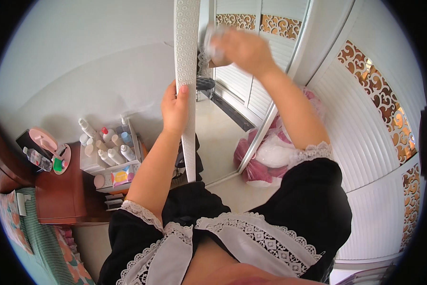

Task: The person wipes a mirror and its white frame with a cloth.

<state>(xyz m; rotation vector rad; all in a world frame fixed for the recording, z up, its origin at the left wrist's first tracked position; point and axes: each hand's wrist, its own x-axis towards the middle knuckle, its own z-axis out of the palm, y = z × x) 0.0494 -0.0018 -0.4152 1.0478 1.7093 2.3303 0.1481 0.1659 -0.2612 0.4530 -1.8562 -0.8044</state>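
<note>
My left hand (pixel 175 108) grips the white embossed edge (pixel 187 42) of a tall mirror, thumb on the near side. Higher up, in front of the mirror glass (pixel 217 117), my right hand (pixel 247 50) is blurred by motion. Its fingers hold a whitish wad (pixel 215 42), too blurred to tell whether cloth or paper. Whether the wad touches the glass is hard to make out. White louvred doors and a dark stool are reflected in the mirror. A thin metallic strip (pixel 261 137) borders its right side.
Plastic-wrapped pink and white bundles (pixel 270 156) lie on the floor beside the mirror. Louvred wardrobe doors (pixel 363 117) stand on the right. At left, a wooden cabinet (pixel 56 199) bears a white organizer (pixel 92 164) of bottles, a pink makeup mirror (pixel 44 139) and a plastic bottle (pixel 38 159).
</note>
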